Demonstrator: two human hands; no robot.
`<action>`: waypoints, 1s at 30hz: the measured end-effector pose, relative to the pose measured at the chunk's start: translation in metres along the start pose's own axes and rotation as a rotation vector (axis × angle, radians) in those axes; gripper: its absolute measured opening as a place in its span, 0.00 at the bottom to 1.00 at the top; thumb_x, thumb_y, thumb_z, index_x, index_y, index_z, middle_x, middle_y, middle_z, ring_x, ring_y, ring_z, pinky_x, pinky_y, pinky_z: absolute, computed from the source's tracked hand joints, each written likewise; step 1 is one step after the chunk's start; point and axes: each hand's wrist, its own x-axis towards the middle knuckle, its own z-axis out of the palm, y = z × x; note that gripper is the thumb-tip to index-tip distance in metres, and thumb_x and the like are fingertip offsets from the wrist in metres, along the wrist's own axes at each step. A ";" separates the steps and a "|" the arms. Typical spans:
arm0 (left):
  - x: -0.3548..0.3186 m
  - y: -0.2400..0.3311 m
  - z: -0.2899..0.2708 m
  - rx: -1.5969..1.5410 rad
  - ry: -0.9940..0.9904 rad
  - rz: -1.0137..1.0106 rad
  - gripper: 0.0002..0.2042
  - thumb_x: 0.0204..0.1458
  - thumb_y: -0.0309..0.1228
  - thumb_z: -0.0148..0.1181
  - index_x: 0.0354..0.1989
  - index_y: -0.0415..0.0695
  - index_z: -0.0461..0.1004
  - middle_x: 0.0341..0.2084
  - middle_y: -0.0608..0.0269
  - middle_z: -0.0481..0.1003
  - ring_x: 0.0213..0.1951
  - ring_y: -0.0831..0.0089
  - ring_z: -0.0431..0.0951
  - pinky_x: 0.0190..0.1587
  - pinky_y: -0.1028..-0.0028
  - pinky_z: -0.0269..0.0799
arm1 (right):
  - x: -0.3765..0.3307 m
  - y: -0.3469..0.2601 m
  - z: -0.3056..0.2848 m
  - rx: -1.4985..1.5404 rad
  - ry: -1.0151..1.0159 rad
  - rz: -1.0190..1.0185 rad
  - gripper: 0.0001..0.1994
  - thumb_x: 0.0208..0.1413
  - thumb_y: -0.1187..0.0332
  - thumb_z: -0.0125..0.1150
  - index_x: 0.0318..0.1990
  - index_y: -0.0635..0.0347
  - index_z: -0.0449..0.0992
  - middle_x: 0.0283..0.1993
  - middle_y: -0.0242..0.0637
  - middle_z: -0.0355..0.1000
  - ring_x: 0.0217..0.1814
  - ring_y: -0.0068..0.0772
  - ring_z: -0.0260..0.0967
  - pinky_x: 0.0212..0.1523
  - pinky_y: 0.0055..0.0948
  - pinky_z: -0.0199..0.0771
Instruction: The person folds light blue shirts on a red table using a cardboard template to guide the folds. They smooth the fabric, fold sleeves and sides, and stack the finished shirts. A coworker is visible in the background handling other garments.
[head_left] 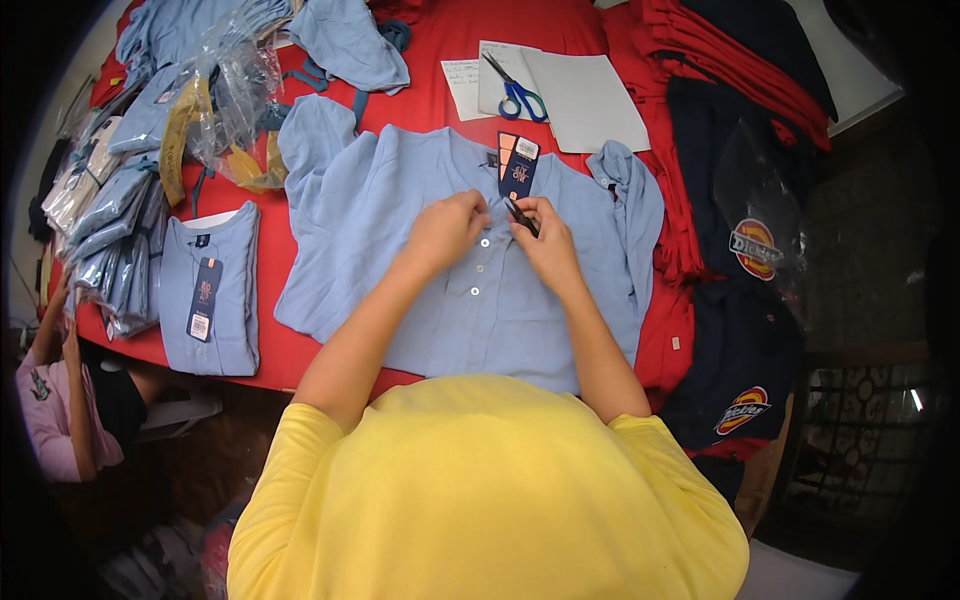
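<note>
A light blue button-front shirt [400, 230] lies spread out in front of me, a row of small white buttons down its middle. At its neckline is a dark hang tag [519, 168] with a white label. My left hand [452, 228] is closed at the front opening, fingertips pinched together; what lies between them is too small to tell. Across from it, my right hand [547, 245] is closed around small black thread snips [520, 217], their tip pointing up and left, just below the tag.
Blue-handled scissors [520, 100] rest on white papers [585, 95] at the back. A folded blue shirt [210, 290] lies left, beside bagged garments [120, 220]. Red cloth [450, 60] covers the table; dark navy garments [730, 300] hang right. Another person [70, 400] sits at far left.
</note>
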 end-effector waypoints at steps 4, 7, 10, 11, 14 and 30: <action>0.000 0.005 0.011 0.239 0.018 0.152 0.07 0.47 0.30 0.62 0.33 0.42 0.75 0.33 0.56 0.76 0.35 0.57 0.77 0.36 0.61 0.72 | -0.001 0.012 0.013 0.089 0.065 -0.013 0.19 0.52 0.73 0.61 0.51 0.64 0.65 0.40 0.42 0.76 0.40 0.31 0.75 0.43 0.27 0.71; -0.001 0.000 0.014 0.249 0.112 0.225 0.05 0.47 0.28 0.61 0.31 0.43 0.75 0.29 0.56 0.76 0.34 0.56 0.75 0.37 0.59 0.71 | -0.008 -0.005 0.013 -0.048 0.005 0.066 0.19 0.53 0.76 0.60 0.51 0.65 0.64 0.41 0.38 0.77 0.42 0.22 0.73 0.44 0.22 0.71; 0.005 -0.001 0.006 0.125 -0.023 0.068 0.03 0.48 0.26 0.59 0.30 0.42 0.75 0.27 0.53 0.77 0.34 0.54 0.76 0.37 0.59 0.72 | -0.012 -0.007 0.009 -0.117 0.032 0.047 0.17 0.53 0.76 0.61 0.50 0.66 0.65 0.41 0.39 0.77 0.41 0.23 0.73 0.44 0.22 0.71; 0.007 0.002 0.002 0.089 -0.082 0.034 0.04 0.48 0.26 0.58 0.31 0.41 0.75 0.28 0.52 0.77 0.35 0.53 0.77 0.38 0.59 0.72 | -0.013 -0.006 0.008 -0.106 0.036 0.053 0.17 0.53 0.76 0.61 0.49 0.66 0.66 0.40 0.39 0.77 0.41 0.24 0.73 0.44 0.22 0.71; 0.012 0.004 -0.009 0.004 -0.180 -0.036 0.05 0.50 0.27 0.55 0.33 0.39 0.74 0.29 0.47 0.77 0.37 0.49 0.77 0.39 0.59 0.72 | -0.014 -0.011 0.005 -0.060 0.012 0.078 0.16 0.52 0.75 0.62 0.48 0.66 0.67 0.40 0.40 0.77 0.41 0.25 0.73 0.44 0.23 0.71; 0.006 -0.003 -0.010 -0.111 -0.140 -0.036 0.05 0.45 0.27 0.60 0.27 0.39 0.76 0.26 0.52 0.78 0.32 0.56 0.79 0.36 0.64 0.72 | -0.021 -0.012 0.013 -0.005 -0.029 0.134 0.16 0.52 0.70 0.62 0.45 0.64 0.66 0.33 0.39 0.76 0.30 0.27 0.72 0.34 0.26 0.70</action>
